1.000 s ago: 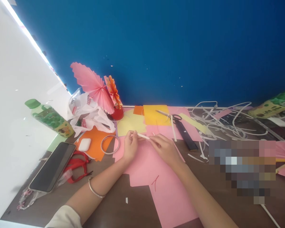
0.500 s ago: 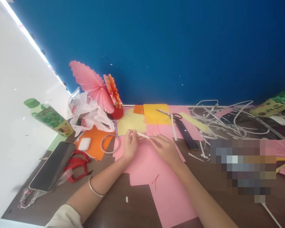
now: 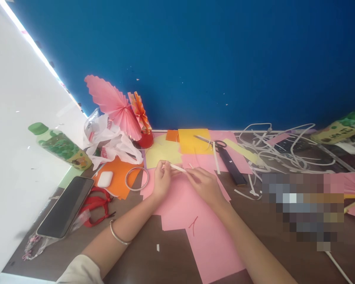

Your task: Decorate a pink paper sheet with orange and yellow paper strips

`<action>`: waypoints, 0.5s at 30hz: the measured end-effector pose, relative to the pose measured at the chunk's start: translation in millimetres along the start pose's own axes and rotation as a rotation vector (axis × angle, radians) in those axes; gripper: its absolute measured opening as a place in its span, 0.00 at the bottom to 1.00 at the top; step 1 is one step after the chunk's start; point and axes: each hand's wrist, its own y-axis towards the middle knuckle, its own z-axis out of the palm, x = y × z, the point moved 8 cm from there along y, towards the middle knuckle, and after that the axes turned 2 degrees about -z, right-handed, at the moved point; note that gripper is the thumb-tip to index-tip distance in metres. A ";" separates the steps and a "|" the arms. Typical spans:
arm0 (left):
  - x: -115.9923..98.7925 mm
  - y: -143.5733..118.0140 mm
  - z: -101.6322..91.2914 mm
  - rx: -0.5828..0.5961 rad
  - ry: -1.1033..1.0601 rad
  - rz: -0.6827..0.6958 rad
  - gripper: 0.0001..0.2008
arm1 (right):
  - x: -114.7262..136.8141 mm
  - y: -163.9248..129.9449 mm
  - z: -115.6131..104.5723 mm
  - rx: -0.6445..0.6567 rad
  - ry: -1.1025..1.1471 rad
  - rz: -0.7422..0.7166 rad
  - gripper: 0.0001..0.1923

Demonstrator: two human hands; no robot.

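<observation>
Between my two hands stretches a thin white strip [image 3: 178,168], probably paper. My left hand [image 3: 163,179] pinches its left end between thumb and fingers. At the right end, the fingertips of my right hand [image 3: 205,185] are closed on it. Below both hands lie overlapping pink paper sheets [image 3: 192,205]. A small red Y-shaped piece [image 3: 193,226] rests on the pink paper nearer to me. Just beyond the hands are a pale yellow sheet [image 3: 162,152] and a deeper yellow sheet [image 3: 192,142].
Scissors [image 3: 219,143] and a black bar-shaped object [image 3: 232,167] lie right of the sheets, near tangled white cables [image 3: 281,146]. On the left are a phone [image 3: 65,207], a white earphone case [image 3: 105,179], a silver ring [image 3: 126,185], a bottle [image 3: 59,144] and a pink paper fan [image 3: 112,102].
Hardly anything differs. Both hands keep the same hold on the white strip, and the whole view has shifted very slightly.
</observation>
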 end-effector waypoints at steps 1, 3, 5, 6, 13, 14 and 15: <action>-0.1 -0.1 0.2 0.005 -0.016 -0.003 0.16 | 0.2 -0.1 -0.1 -0.003 -0.004 -0.001 0.09; -0.1 -0.6 1.2 0.020 -0.057 -0.020 0.17 | 0.7 -0.4 -0.1 -0.009 -0.013 -0.006 0.09; 0.4 -1.4 3.2 0.042 -0.079 -0.046 0.18 | 1.5 -0.7 -0.7 -0.023 -0.023 -0.015 0.09; 0.5 -1.9 4.1 0.050 -0.068 -0.056 0.18 | 2.2 -0.9 -1.3 -0.033 -0.027 -0.022 0.09; -1.1 -1.9 6.7 0.083 0.088 0.001 0.15 | 6.9 -0.7 -7.5 -0.044 -0.083 -0.071 0.08; -0.3 -1.3 5.6 0.076 0.068 0.001 0.15 | 7.4 -0.3 -9.5 -0.047 -0.088 -0.075 0.08; 0.7 -0.8 4.6 0.070 0.041 -0.004 0.15 | 7.9 -0.1 -11.6 -0.051 -0.091 -0.079 0.07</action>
